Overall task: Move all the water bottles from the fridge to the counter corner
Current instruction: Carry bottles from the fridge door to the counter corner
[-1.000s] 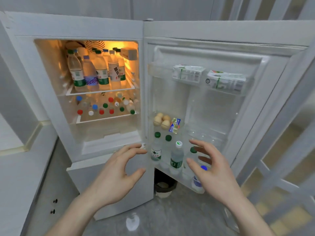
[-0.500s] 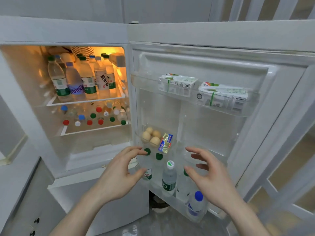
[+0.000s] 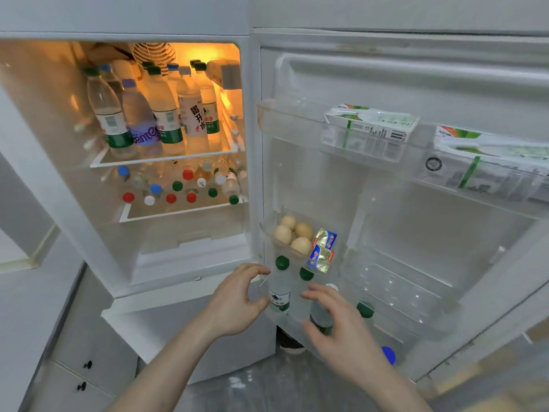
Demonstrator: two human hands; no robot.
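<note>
While the fridge door (image 3: pixel 416 84) stands open, I note the left hand (image 3: pixel 234 304) spread beside a green-capped bottle (image 3: pixel 279 288) in the lowest door shelf (image 3: pixel 395 304), fingers curved, apparently not yet touching it. That bottle stands upright, long axis vertical, cap uppermost. My right hand (image 3: pixel 341 331) curls around a second upright bottle (image 3: pixel 322 313); contact looks likely, though blur obscures it. More bottles (image 3: pixel 148 114) stand upright inside the fridge.

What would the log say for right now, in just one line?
stage: reaching into door shelf | left hand: open, beside green-cap bottle | right hand: open, at white-cap bottle | bottles moved: none visible
</note>
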